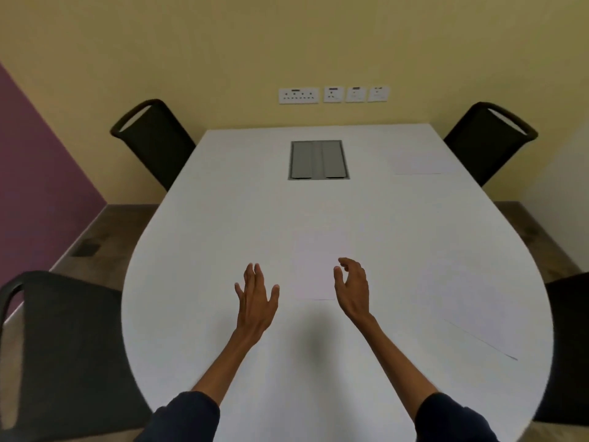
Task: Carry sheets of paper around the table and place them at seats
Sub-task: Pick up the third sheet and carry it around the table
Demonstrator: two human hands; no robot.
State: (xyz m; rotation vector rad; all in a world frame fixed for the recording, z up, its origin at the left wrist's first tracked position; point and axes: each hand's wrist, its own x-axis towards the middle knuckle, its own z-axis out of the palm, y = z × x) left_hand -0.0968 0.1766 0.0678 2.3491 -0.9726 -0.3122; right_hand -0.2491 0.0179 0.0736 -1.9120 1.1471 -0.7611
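**Bare hands beside the middle sheet**

A white table has black chairs along its sides. On it lie a near-right sheet, a middle sheet and a far-right sheet. The left hand is spread just left of the middle sheet. The right hand, loosely curled, holds nothing at its right edge.

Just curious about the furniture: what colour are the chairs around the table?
Black. The chairs show best in the head view, the only one.
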